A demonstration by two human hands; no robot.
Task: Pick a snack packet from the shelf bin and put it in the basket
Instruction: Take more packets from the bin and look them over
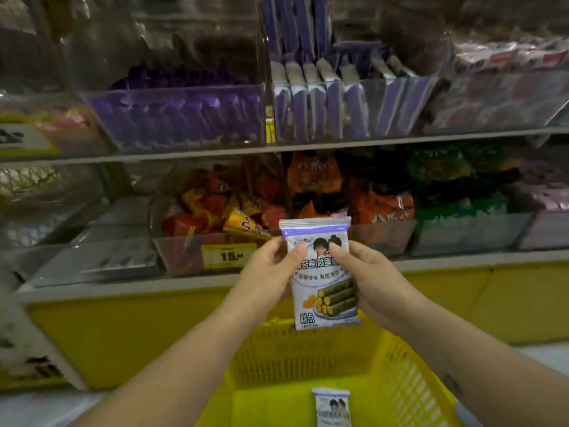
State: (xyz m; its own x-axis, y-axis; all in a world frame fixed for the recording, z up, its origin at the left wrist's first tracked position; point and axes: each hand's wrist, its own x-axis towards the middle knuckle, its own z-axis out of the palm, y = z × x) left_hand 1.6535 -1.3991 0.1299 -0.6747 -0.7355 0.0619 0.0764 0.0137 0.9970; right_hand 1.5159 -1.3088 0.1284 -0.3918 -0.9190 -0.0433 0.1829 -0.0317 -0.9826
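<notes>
White-and-purple foil, the snack packet (pixel 321 272) hangs upright in the head view, pinched at its upper edges by the left hand (pixel 271 269) and right hand (pixel 366 282), fingers clamped on either side, above the far rim of the yellow basket (pixel 397 365). It looks light, crinkly and slippery, so the sealed edges seem the surest hold. Another like packet (pixel 332 406) lies on the basket floor, near.

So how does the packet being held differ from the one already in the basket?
The held packet is up in the air, upright, gripped by the left hand and right hand; the packet in the basket lies loose on the floor of the yellow basket, touched by nothing. The held one looks larger, being nearer the camera, and its print is sharper. Both share the same white and purple design.
</notes>
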